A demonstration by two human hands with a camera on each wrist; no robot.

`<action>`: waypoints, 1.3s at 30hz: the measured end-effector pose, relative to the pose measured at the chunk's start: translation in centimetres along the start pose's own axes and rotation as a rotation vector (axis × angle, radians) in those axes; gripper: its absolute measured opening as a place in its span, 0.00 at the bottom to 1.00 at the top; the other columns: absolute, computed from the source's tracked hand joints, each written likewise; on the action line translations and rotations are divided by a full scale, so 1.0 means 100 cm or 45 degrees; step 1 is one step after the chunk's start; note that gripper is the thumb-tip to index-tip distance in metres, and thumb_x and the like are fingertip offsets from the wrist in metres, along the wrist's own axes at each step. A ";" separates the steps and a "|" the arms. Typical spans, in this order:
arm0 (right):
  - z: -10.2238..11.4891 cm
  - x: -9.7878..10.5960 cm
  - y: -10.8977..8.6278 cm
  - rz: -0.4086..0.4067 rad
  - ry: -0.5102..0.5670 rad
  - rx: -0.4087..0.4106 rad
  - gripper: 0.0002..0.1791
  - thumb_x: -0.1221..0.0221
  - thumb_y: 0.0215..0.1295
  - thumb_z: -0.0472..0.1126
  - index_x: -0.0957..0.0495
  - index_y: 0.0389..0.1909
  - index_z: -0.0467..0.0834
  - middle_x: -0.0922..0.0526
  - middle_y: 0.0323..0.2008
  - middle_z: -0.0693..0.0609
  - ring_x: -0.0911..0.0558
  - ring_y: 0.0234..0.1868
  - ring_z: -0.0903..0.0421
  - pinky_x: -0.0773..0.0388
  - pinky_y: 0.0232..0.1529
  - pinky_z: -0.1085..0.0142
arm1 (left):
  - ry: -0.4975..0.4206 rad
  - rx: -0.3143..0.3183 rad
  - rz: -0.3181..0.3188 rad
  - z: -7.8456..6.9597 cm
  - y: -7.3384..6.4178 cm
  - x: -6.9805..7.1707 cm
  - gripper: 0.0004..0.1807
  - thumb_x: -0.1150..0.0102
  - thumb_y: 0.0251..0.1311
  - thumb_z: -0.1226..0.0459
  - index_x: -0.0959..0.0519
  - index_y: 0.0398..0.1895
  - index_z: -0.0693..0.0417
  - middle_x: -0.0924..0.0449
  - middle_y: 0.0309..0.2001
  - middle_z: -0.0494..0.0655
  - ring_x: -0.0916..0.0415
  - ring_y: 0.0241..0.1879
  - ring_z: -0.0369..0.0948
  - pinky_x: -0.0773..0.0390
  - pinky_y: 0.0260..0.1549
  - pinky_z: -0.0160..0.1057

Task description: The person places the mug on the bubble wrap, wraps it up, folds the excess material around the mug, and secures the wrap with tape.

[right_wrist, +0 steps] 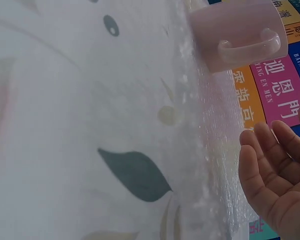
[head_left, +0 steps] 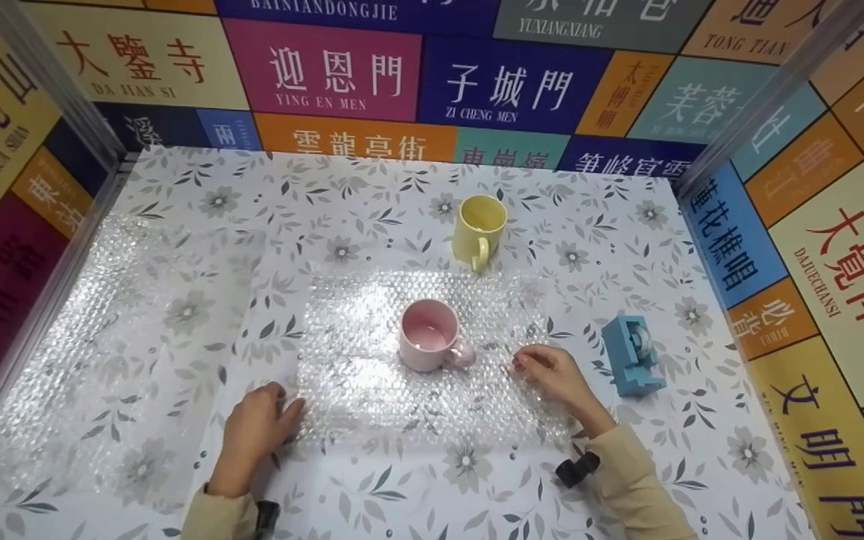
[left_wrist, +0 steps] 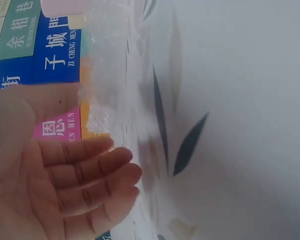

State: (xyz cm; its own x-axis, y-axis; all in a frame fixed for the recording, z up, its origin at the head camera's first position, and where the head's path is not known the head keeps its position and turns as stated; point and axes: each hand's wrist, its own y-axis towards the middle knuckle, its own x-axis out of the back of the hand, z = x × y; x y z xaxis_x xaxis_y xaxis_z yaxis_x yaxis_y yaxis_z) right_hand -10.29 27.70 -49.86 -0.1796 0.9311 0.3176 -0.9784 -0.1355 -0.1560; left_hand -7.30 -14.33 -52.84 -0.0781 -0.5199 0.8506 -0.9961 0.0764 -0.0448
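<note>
A pink mug (head_left: 430, 341) stands upright on a sheet of bubble wrap (head_left: 361, 405), its handle pointing right. My left hand (head_left: 256, 435) is at the sheet's left edge, thumb apart from the loosely bent fingers (left_wrist: 97, 165). In the left wrist view, the thumb overlaps the wrap's raised edge. On the other side, my right hand (head_left: 556, 379) hovers over the sheet's right part, right of the mug's handle. Nothing shows between its softly curved fingers (right_wrist: 270, 160) in the right wrist view, where the pink mug (right_wrist: 240, 35) stands farther off.
Behind the wrap stands a yellow mug (head_left: 469, 232), handle toward me. A blue tape dispenser (head_left: 631, 356) with a clear roll sits right of my right hand. More bubble wrap (head_left: 64, 375) covers the left side of the floral-patterned table (head_left: 469, 495). Panels with printed lettering (head_left: 327, 75) enclose the table.
</note>
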 end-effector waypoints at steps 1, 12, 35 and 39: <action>-0.003 0.001 0.001 -0.006 0.004 -0.009 0.14 0.49 0.64 0.32 0.29 0.42 0.22 0.23 0.37 0.30 0.24 0.40 0.35 0.22 0.35 0.56 | -0.016 0.032 0.014 0.000 -0.001 0.000 0.16 0.41 0.53 0.59 0.25 0.29 0.67 0.27 0.20 0.52 0.30 0.19 0.46 0.28 0.19 0.46; -0.033 0.006 0.007 -0.039 -0.004 -0.036 0.16 0.47 0.65 0.38 0.26 0.43 0.27 0.21 0.37 0.37 0.22 0.39 0.43 0.21 0.34 0.64 | -0.204 0.251 0.247 -0.005 0.000 0.000 0.16 0.44 0.56 0.55 0.27 0.20 0.59 0.31 0.17 0.46 0.35 0.15 0.39 0.34 0.14 0.35; -0.003 0.004 -0.002 -0.015 0.005 -0.019 0.13 0.51 0.65 0.31 0.28 0.42 0.23 0.23 0.37 0.31 0.24 0.40 0.34 0.21 0.34 0.56 | -0.547 0.083 0.023 -0.011 0.003 -0.002 0.10 0.43 0.55 0.68 0.29 0.18 0.58 0.37 0.11 0.40 0.41 0.10 0.33 0.40 0.10 0.30; -0.004 0.004 -0.002 -0.013 -0.003 -0.008 0.13 0.51 0.65 0.31 0.28 0.42 0.23 0.23 0.37 0.30 0.24 0.40 0.35 0.21 0.34 0.56 | -0.640 0.056 -0.021 -0.014 0.005 0.000 0.10 0.44 0.54 0.70 0.29 0.17 0.58 0.36 0.10 0.41 0.41 0.09 0.32 0.41 0.09 0.30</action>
State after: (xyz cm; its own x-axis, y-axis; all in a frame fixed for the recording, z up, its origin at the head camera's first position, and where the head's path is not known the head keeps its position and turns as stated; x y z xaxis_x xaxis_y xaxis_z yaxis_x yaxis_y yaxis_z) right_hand -10.12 28.28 -50.08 -0.1698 0.9317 0.3213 -0.9795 -0.1237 -0.1589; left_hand -7.75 -13.14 -52.14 -0.0625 -0.8669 0.4945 -0.9973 0.0349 -0.0647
